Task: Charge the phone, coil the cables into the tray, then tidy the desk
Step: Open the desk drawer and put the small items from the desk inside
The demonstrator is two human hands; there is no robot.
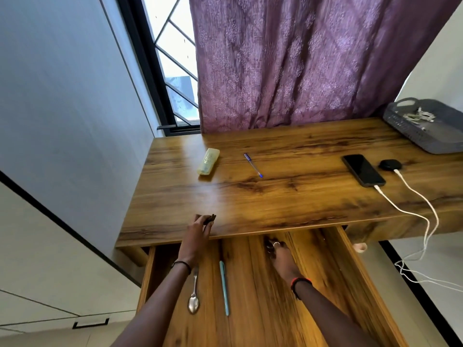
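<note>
Pinching blurry dark obj (210, 218), unidentifiable: L grip (198, 236)

One brown wooden desk (275, 196) bears one black slab phone (363, 170), one black oval case (390, 164), two white charging cables (400, 206), one blue-capped clear pen (253, 165), one pale yellow translucent box (208, 162) and one grey perforated plastic tray (411, 131). Its one open drawer (313, 271) holds one steel spoon (193, 296) and one teal pen (224, 288). Two hands show, one left hand (194, 242) and one right hand (278, 256), with one small dark object (210, 218).

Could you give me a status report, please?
Left hand pinching small dark object at desk edge; right hand in open drawer, grip unclear. Phone plugged in, cables in tray. Pen, yellow case on desk.
</note>
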